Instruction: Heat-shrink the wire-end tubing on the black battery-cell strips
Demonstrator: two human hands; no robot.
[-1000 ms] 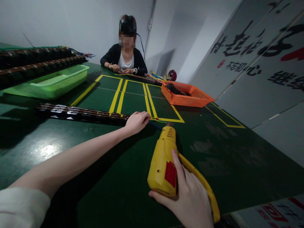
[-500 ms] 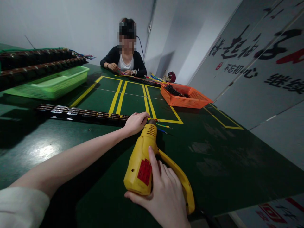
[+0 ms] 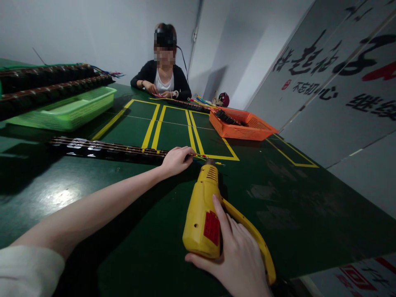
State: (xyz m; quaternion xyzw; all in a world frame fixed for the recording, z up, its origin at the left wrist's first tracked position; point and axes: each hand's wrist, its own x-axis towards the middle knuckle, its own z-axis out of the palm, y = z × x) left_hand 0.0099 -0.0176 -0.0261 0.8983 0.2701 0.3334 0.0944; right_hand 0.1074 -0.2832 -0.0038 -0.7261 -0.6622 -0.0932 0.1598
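Note:
My right hand (image 3: 239, 251) is wrapped round the handle of a yellow heat gun (image 3: 202, 210) with a red label on its side. The gun's metal nozzle points away from me, close to thin coloured wires (image 3: 201, 156) with metal ends. My left hand (image 3: 177, 161) is closed on these wires where they leave the right end of a long dark wired strip (image 3: 108, 149). That strip lies across the table, its right end under my left hand. My left fingertips partly hide the wires, and the nozzle covers some of them.
Yellow tape outlines mark the green table (image 3: 297, 231). At the left, a light green basket (image 3: 74, 108) stands below more dark strips (image 3: 55, 84). An orange basket (image 3: 243, 131) holding dark parts is at the right. Across the table a person (image 3: 163, 78) handles another strip with wires.
The heat gun and my right hand have moved to the right, so the nozzle is now near the wires' outer ends. My left hand stays nearly in place on the wires.

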